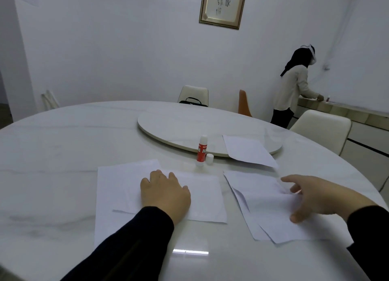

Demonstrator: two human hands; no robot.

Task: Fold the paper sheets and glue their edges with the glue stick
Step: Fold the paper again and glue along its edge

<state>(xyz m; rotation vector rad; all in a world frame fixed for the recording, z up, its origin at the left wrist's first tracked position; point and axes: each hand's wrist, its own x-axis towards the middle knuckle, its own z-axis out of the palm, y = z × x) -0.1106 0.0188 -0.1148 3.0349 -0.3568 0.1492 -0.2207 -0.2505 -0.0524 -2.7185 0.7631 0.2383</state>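
Two hands (165,193), one glue stick (202,151), one cap (209,159), three chairs (322,127), one framed picture (223,6)
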